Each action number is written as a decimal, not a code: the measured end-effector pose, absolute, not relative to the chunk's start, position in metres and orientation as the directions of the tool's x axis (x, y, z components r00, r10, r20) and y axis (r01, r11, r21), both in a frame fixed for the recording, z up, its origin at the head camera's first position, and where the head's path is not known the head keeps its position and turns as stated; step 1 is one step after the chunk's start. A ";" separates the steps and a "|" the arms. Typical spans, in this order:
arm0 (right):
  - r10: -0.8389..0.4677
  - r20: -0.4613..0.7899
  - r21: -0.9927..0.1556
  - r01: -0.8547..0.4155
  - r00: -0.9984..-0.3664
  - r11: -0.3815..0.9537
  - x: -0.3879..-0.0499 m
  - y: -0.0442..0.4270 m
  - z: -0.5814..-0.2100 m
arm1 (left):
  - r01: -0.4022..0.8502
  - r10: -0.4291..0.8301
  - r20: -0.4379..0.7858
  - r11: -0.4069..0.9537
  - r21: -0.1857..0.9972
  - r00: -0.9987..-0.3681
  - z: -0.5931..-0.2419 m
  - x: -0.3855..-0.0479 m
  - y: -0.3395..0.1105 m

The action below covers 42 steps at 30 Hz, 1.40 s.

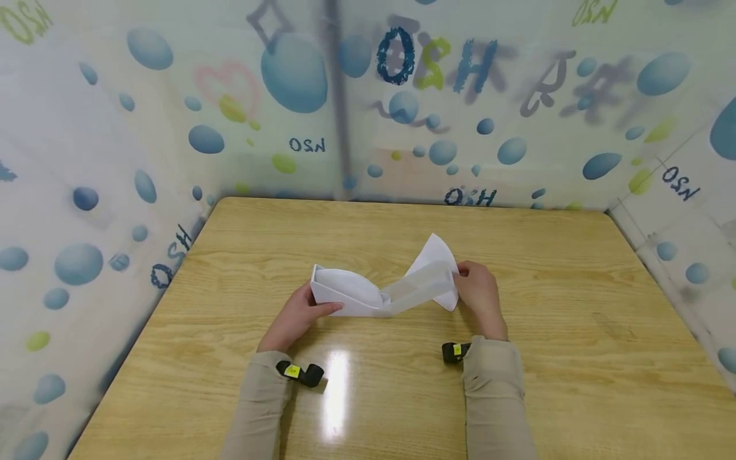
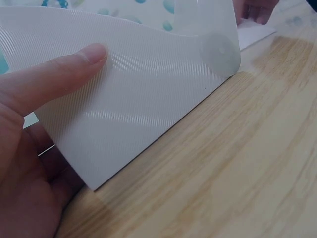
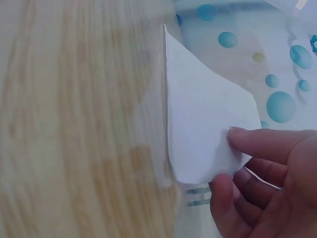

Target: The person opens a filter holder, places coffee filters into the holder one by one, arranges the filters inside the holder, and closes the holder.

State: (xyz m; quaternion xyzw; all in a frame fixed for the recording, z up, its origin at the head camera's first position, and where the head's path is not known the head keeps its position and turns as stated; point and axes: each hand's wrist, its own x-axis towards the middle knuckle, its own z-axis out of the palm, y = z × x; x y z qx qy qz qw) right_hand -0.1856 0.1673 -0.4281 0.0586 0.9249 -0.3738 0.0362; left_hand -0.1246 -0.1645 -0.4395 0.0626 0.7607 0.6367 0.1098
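A white object with an open-topped box-like part [image 1: 351, 300] lies on the table, joined at its middle to a translucent strip [image 1: 422, 286] that rises to the right and ends in a white flared panel [image 1: 432, 252]. My left hand [image 1: 296, 319] grips the box part's left end, thumb on the ribbed front face [image 2: 133, 84] and fingers behind. My right hand [image 1: 482, 297] pinches the edge of the white panel [image 3: 208, 114] between thumb and fingers; in the right wrist view this hand [image 3: 272, 183] is at the lower right.
The wooden table [image 1: 546, 287] extends around both hands, with its back edge against a patterned wall covering [image 1: 368, 140]. Similar covering rises at the left and right sides. A black wrist camera [image 1: 310, 375] is on the left wrist, another [image 1: 454, 352] on the right.
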 end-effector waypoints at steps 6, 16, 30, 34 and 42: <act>0.111 -0.092 -0.725 0.143 -0.990 0.674 -0.186 0.168 -0.428 | -0.038 0.247 -0.085 0.187 0.982 -0.965 -0.440 -0.124 -0.165; 0.122 -0.058 -0.800 0.119 -0.991 0.588 -0.187 0.164 -0.425 | -0.037 0.252 -0.084 0.187 0.982 -0.964 -0.439 -0.125 -0.165; 0.191 0.027 -0.863 0.073 -0.981 0.499 -0.188 0.161 -0.418 | -0.039 0.255 -0.083 0.171 0.984 -0.963 -0.439 -0.125 -0.165; 0.251 0.057 -0.897 0.062 -0.966 0.439 -0.194 0.163 -0.429 | -0.043 0.257 -0.085 0.163 0.986 -0.963 -0.440 -0.125 -0.166; 0.304 0.193 -0.895 -0.040 -0.933 0.443 -0.228 0.182 -0.485 | -0.045 0.257 -0.084 0.153 0.987 -0.963 -0.441 -0.125 -0.166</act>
